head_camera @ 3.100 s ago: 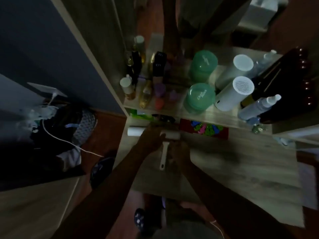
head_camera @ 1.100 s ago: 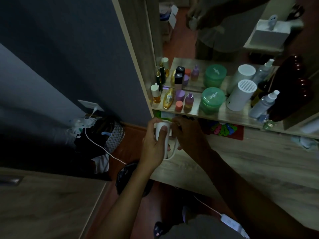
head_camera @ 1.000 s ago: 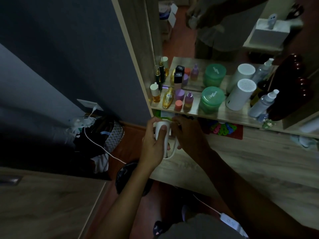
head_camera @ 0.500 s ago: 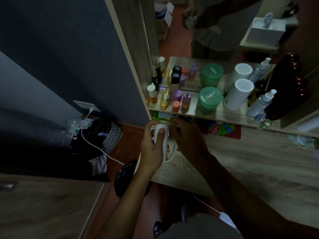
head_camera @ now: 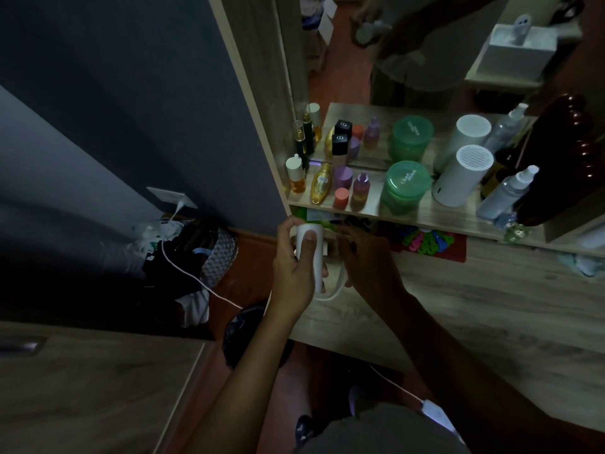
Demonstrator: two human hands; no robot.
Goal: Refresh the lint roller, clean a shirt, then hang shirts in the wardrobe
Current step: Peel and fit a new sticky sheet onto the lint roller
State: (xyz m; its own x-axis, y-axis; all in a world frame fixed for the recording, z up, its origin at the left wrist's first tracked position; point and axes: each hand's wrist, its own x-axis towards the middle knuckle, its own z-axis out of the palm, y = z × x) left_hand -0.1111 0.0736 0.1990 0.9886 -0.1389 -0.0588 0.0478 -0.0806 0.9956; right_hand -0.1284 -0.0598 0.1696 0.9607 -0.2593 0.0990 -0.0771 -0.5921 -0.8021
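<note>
The room is dim. A white lint roller [head_camera: 317, 271] is held upright over the left end of a wooden table [head_camera: 474, 309]. My left hand [head_camera: 293, 273] wraps around its white roll, thumb pressed on the front. My right hand [head_camera: 366, 260] is closed against the roller's right side, fingertips near the top; the curved white handle [head_camera: 334, 294] loops out beneath that palm. No shirt is in view.
Behind the hands, a mirrored shelf carries small bottles [head_camera: 320, 183], green jars [head_camera: 404, 186], a white cylinder [head_camera: 461, 176] and a spray bottle [head_camera: 505, 194]. Bags and a white cable [head_camera: 183, 257] lie on the floor at left. A wooden cabinet top [head_camera: 82, 388] fills the lower left.
About three seconds ago the roller lay on the table under both hands. It is now lifted and upright in both hands; over the last second the hands barely moved.
</note>
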